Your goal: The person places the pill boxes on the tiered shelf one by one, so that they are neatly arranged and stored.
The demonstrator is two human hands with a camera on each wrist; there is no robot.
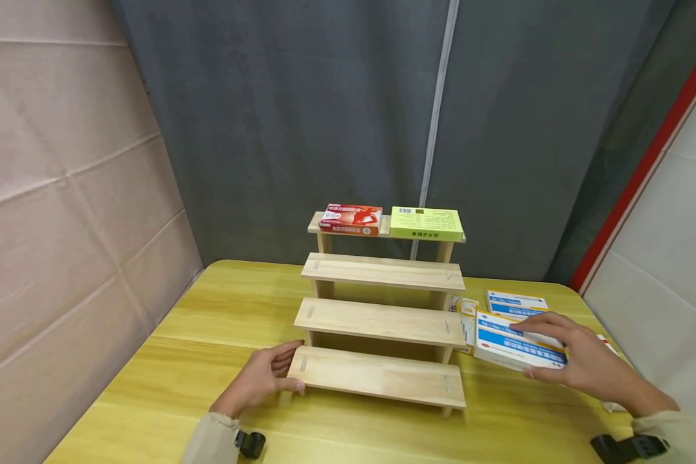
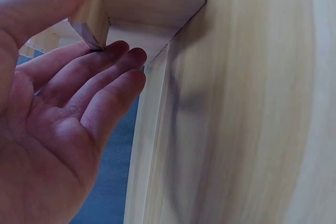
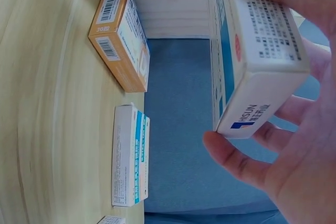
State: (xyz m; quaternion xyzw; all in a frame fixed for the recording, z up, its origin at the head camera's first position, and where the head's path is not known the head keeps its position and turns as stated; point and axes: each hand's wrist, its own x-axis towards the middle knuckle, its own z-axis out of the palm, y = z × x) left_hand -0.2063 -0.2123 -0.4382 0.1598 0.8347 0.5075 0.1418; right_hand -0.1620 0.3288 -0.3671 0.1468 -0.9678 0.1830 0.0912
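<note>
A wooden four-step display rack (image 1: 377,376) stands on the table. At the left end of its lowest step, my left hand (image 1: 261,376) grips the board, thumb at the front edge and fingers toward the back. My right hand (image 1: 588,357) holds a white and blue medicine box (image 1: 513,341) between thumb and fingers, to the right of the rack. In the right wrist view this medicine box (image 3: 273,51) is raised off the table, its printed end facing the camera. A red medicine box (image 1: 350,220) and a yellow-green one (image 1: 426,224) lie on the top step.
Behind the held box lies a similar blue and white box (image 1: 516,301). An orange and white box (image 3: 118,40) sits beside the rack's right side. Another white pack (image 1: 611,406) is partly hidden by the right wrist. A grey curtain (image 1: 325,116) hangs behind the table.
</note>
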